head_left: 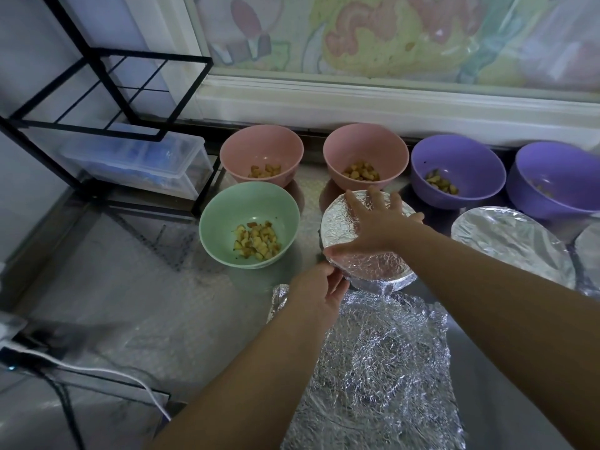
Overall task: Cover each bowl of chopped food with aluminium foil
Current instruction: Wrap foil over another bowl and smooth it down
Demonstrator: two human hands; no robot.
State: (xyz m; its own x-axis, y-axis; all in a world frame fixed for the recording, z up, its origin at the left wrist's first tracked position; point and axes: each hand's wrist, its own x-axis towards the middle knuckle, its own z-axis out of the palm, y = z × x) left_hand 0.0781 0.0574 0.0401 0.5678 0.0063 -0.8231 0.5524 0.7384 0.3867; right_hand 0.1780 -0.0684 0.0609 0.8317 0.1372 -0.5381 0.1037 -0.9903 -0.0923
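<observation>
A foil-covered bowl (363,264) stands at the centre of the counter. My right hand (373,222) lies flat on its foil top with fingers spread. My left hand (321,293) touches the bowl's near left rim, fingers against the foil edge. A crumpled loose foil sheet (373,368) lies in front of the bowl. Uncovered bowls hold chopped food: a green one (224,203), two pink ones (259,141) (363,141) and two purple ones (461,157) (558,177). Another foil-covered bowl (509,241) sits to the right.
A black wire rack (107,89) with a clear plastic box (139,160) stands at the left. A white cable (97,371) runs along the near left. A painted wall panel and white ledge (389,105) close off the back. More foil (589,254) shows at the right edge.
</observation>
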